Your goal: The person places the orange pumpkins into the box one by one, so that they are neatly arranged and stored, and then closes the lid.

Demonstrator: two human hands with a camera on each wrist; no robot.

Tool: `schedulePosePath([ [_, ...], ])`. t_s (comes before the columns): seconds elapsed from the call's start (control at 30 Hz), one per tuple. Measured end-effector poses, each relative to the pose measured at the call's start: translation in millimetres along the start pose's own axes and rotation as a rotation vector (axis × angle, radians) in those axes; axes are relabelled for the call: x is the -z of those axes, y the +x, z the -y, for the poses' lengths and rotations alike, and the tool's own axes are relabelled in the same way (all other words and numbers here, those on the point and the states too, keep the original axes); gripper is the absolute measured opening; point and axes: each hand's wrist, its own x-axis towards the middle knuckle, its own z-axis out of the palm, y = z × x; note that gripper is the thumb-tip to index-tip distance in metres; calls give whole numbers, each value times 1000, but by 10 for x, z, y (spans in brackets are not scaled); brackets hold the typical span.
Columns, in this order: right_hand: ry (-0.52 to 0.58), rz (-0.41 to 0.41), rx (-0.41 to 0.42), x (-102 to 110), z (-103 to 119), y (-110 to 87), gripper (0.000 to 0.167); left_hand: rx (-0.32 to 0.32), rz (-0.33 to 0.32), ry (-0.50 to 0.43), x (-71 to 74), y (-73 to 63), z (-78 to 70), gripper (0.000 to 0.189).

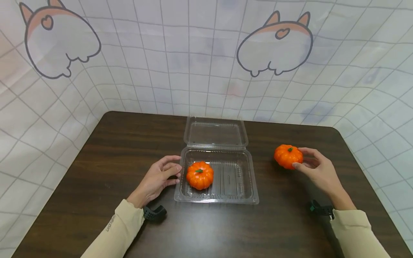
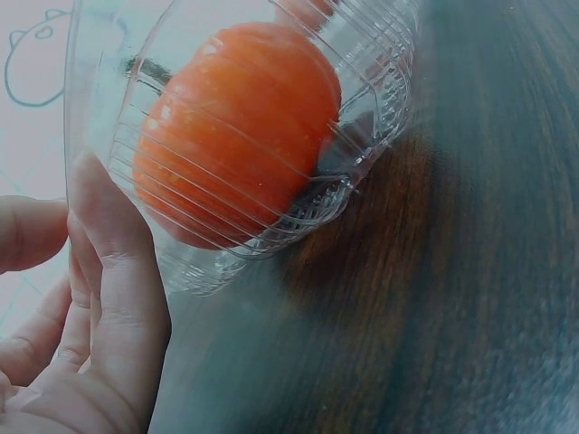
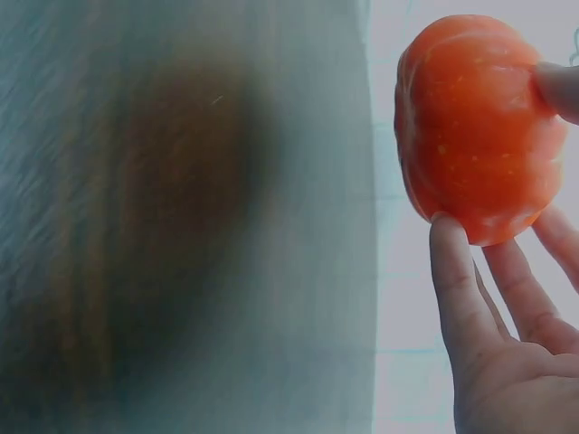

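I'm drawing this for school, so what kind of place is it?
Maybe an indoor table nook: there's a dark table, a wrinkly checked sheet with cartoon animals around it, and a clear box holding a pumpkin.

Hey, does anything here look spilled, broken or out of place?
Nothing stands out. The clear plastic hinged container lies open and looks undamaged, one orange ribbed pumpkin sits in its left side, and the right hand holds a second orange ribbed pumpkin. No spill shows on the dark brown tabletop.

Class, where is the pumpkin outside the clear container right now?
In the head view, that pumpkin is on the right side, held by the right hand, to the right of the clear container.
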Motion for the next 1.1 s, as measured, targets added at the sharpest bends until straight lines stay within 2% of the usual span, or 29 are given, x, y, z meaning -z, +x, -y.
schedulePosePath([
  [0.57, 85, 20, 132, -70, 422, -9, 59, -2, -2, -11, -8, -7, 14, 50],
  [0.87, 115, 26, 234, -159, 568, 5, 57, 0, -2, -13, -5, -10, 26, 50],
  [1.1, 139, 40, 264, -222, 646, 20, 58, 1, -2, -14, -8, 0, 34, 50],
])
